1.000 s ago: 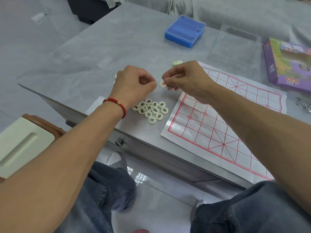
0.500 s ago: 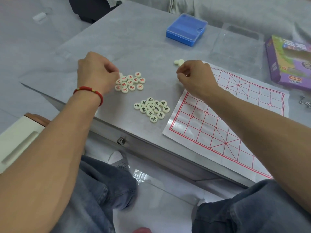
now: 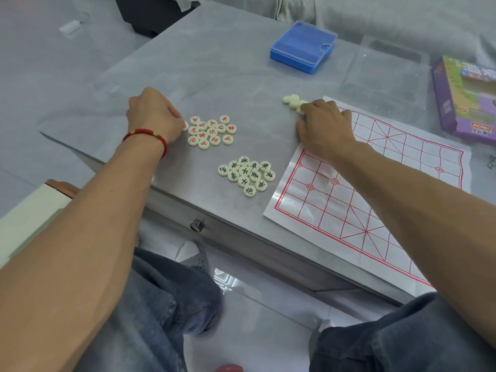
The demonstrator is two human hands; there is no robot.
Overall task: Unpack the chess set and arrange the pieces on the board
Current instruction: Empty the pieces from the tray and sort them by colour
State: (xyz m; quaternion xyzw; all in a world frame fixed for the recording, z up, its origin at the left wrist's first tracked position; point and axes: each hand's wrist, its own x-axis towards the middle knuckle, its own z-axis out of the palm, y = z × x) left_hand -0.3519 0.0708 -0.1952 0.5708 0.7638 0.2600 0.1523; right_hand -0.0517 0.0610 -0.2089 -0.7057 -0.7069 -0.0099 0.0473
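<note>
A paper board (image 3: 335, 167) with red grid lines lies on the right of the grey table. A cluster of red-lettered round pieces (image 3: 212, 131) sits left of centre, and a cluster of black-lettered pieces (image 3: 247, 174) lies nearer the table edge. A few blank-side-up pieces (image 3: 291, 99) lie off the board's far-left corner. My left hand (image 3: 153, 114), with a red bracelet, pinches a piece (image 3: 185, 126) at the left rim of the red cluster. My right hand (image 3: 322, 124) rests over the board's corner, bent fingers touching the nearest blank piece, thumb apart.
A blue plastic box (image 3: 303, 47) stands at the back. A clear lid (image 3: 381, 65) lies beside it on the right. A purple carton (image 3: 467, 98) sits at the far right. The table's front edge (image 3: 214, 224) runs above my knees.
My left hand moved left from the centre to the red cluster with a piece. My right hand moved back to the blank pieces by the board's corner.
</note>
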